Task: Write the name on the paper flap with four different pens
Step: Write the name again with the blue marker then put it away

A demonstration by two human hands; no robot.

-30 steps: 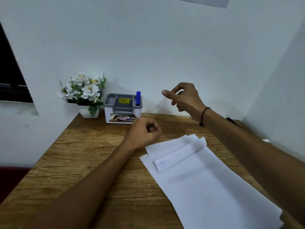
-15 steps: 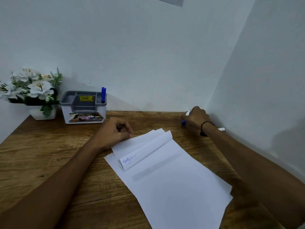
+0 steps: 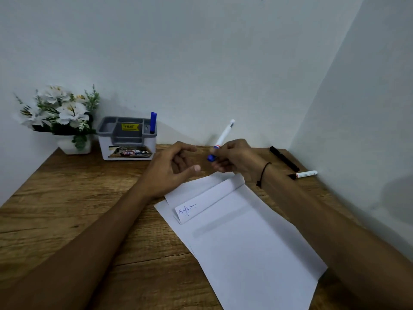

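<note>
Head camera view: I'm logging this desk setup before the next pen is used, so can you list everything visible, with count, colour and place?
Desk: one, brown wood, fills the lower view.
Paper sheets: a few, white, centre-right of desk.
Paper flap: one, white, folded over the sheets' top, blue writing at its left end.
Organiser box: one, grey and white, back of desk.
Blue pen: one, upright in the organiser.
Flower pot: one, white flowers, back left corner.
Black pen: one, back right.
White marker: one, dark cap, beside the black pen.
Blue-capped marker: one, white, in the right hand.
Left hand: open, beside the marker cap.
Right hand: grip closed on the blue-capped marker.
</note>
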